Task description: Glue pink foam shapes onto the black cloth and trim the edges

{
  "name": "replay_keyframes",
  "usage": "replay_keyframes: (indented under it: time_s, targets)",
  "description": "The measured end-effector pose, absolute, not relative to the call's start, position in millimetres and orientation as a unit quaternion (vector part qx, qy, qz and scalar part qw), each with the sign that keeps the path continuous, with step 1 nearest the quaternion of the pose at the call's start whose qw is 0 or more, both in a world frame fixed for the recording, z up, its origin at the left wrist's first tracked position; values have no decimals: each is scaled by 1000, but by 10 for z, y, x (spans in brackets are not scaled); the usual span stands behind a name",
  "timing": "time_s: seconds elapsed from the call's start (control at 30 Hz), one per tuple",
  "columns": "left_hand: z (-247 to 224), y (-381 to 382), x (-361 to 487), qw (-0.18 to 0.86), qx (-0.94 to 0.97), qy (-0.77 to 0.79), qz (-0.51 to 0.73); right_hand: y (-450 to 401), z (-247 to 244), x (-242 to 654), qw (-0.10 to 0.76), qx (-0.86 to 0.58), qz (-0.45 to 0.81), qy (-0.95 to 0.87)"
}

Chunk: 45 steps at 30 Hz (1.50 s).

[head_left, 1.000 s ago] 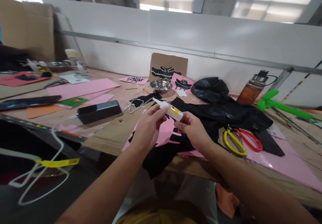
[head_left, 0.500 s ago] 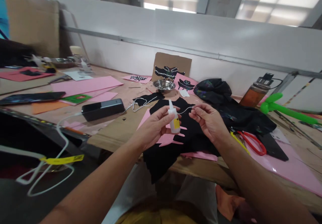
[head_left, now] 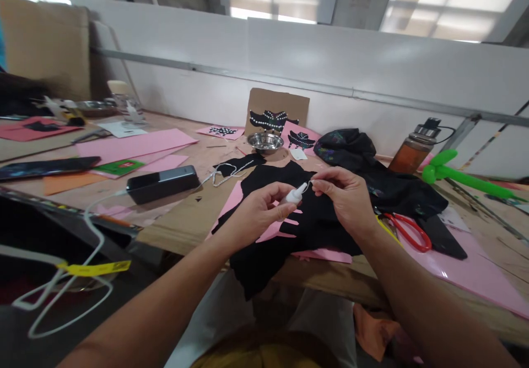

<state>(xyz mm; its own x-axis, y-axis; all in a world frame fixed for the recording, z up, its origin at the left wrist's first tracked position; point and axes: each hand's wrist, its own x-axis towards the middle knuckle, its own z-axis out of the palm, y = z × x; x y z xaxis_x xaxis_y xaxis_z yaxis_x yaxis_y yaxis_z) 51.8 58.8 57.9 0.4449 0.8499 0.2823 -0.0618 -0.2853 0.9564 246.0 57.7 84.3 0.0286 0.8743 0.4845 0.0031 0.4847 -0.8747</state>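
Observation:
My left hand (head_left: 264, 211) is closed around a small white glue bottle (head_left: 295, 195), its nozzle tilted up to the right. In a pinch, my right hand (head_left: 343, 194) holds a thin white cord (head_left: 308, 184) beside the nozzle tip. Part of the cord is hidden by the fingers and the bottle. Under both hands lies black fabric (head_left: 264, 269) with ragged edges, over pink sheets (head_left: 322, 254) that show at its sides and through gaps in the middle.
A steel bowl (head_left: 265, 142) stands behind the fabric, near beaded black cutouts (head_left: 273, 120) on cardboard. Red-handled scissors (head_left: 413, 233) lie at the right, a drink bottle (head_left: 414, 147) behind them. A black power bank (head_left: 163, 184) with a white cable sits at the left.
The glue bottle has tipped from upright to leaning right, bringing its nozzle close to my right fingers. The cord now shows as a short curve near the nozzle.

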Motion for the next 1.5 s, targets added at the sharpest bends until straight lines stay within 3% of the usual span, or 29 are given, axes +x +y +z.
replay_keyframes:
  time_s: [0.93,1.17,1.5]
  targets:
    - [637,550,467,431,722,356,409,539,801,2480,575,-361,256,-688]
    - [613,544,548,422,723,347,423,500,783,2418,586,-378,235,-677]
    - [685,1020,322,358,718,401,442,626,773,2461,651,-362,314,-588]
